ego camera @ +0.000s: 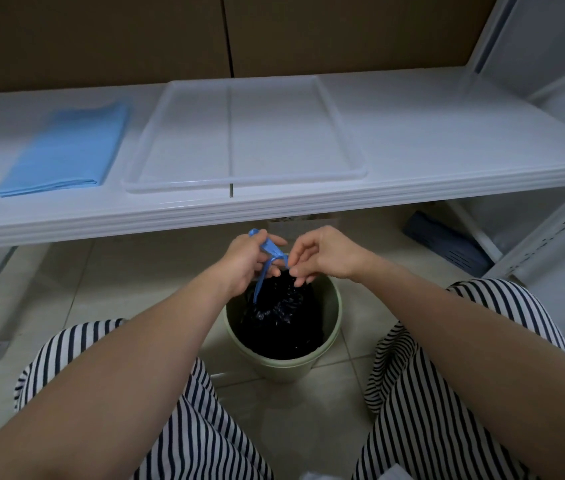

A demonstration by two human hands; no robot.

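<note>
A person's left hand (244,265) is gripping a blue drawstring (269,249). Its fingers are curling round the strap and drawing the loose end up and to the left, seemingly to cinch the tie tight. The right hand (322,254), just beside it, is pinching the same drawstring where it loops at the gathered neck of a black bin bag (281,306). It appears to be pinning the knot in place while the other hand is pulling.

Both hands are working directly above the bag, which is sitting inside a pale green bin (284,365) on the tiled floor (135,271). The bag's top is bunching into a narrow neck at about rim height, probably so it can be tied off before being lifted out.

The person is sitting or crouching low, bare forearms reaching forward. Knees in black-and-white striped trousers (187,410) are spreading to either side of the bin, placing it centred within easy reach.

Beyond the hands, a white shelf (412,133) is running across the view. A translucent white tray (239,183) is lying in the middle of it, and a folded blue sheet (66,150) is lying well to the left; neither is being touched. Under the shelf at the right, a dark blue slotted box (447,244) is resting on the floor.
</note>
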